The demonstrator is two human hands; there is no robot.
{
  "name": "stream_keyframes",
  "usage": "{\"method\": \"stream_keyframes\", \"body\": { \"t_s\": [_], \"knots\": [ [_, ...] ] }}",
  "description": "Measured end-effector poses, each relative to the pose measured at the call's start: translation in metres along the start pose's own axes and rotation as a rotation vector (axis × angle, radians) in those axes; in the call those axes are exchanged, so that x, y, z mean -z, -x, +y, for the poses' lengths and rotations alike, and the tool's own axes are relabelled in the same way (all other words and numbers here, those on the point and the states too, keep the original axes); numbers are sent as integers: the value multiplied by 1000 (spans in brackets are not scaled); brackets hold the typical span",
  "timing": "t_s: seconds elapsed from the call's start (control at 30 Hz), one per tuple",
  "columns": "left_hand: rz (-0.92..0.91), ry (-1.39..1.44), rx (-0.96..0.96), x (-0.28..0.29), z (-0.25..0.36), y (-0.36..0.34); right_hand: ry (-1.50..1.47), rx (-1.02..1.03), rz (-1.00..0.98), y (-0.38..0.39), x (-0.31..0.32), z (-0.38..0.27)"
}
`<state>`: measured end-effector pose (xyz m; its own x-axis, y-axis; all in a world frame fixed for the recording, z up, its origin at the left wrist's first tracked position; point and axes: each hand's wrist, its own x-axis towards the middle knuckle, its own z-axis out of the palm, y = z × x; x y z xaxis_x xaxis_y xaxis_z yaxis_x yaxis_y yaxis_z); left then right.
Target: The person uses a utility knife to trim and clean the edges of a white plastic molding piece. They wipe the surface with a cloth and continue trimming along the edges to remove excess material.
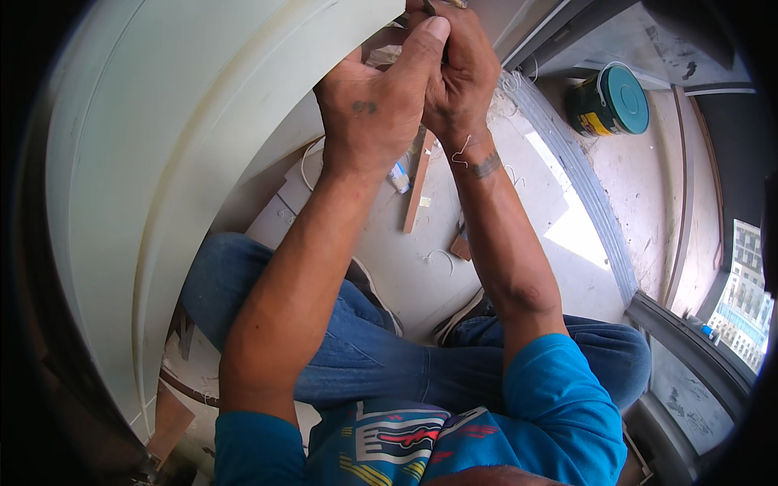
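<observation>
Along the person's left curves a pale panel (178,162), biggest of all. Over to the right stands a lidded green bucket (622,99); beneath the wrists lies a wooden strip (417,190). Beside the panel's edge, left hand (373,109) and right hand (460,85) touch, fingers curled; which grips the small dark piece (429,7) between them, I can't tell.

Head-worn fisheye view, downward, arm's-length close.
</observation>
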<state>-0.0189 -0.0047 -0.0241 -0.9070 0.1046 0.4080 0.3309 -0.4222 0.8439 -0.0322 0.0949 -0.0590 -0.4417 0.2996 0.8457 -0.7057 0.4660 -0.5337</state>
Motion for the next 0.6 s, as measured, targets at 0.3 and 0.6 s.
{"method": "stream_keyframes", "body": {
  "t_s": [0.3,0.6],
  "knots": [
    [-197,-117,211,19,12,-14,53,17,-5,1,-5,4],
    [-8,-134,83,4,10,0,50,13,11,3,-7,6]
  ]
}}
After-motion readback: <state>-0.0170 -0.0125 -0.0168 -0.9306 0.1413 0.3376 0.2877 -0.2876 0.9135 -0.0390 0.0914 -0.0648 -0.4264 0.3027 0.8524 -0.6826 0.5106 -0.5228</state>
